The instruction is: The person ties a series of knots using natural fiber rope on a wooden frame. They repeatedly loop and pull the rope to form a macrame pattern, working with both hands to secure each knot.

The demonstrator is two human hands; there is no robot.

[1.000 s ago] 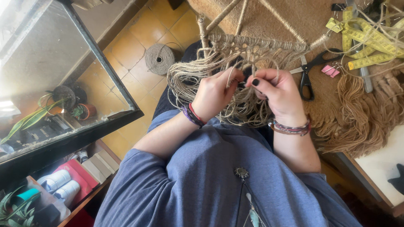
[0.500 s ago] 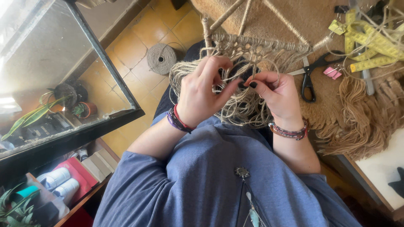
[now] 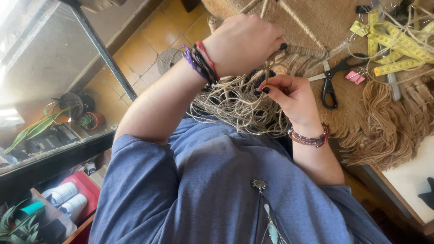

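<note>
Left hand: the left hand (image 3: 244,43) was raised at the far side of the scene, over the top of the cord work, fingers curled shut into a loose fist around strands of jute cord (image 3: 239,104); dark-painted nails showed at its right edge.
Left wrist: it carried purple, black and red bracelets (image 3: 199,61).
Right hand: the right hand (image 3: 291,97) sat just nearer and to the right of the left, thumb and forefinger pinched together on a single thin strand that ran up toward the left fist.
Right wrist: it wore a beaded bracelet (image 3: 309,138) in mixed colours.
Jute cord: a tangled mass of pale strands hung between and below both hands, against the person's blue shirt (image 3: 212,190); whether it was knotted to the wrapped rod (image 3: 307,49) behind the hands could not be told.
Scissors: black-handled scissors (image 3: 332,81) lay on the brown mat, just right of the right hand, not touching it.
Tape measure: a yellow tape measure (image 3: 398,45) was coiled loosely at the far right.
Clip: a small pink clip (image 3: 353,76) lay beside the scissors.
Loose fibre: a bundle of brown fibre (image 3: 384,126) spread to the right of the right wrist.
Floor: a spool of cord (image 3: 169,58) stood on the tiled floor, left of the left wrist.
Left side: potted plants (image 3: 68,110) stood behind a glass pane.
</note>
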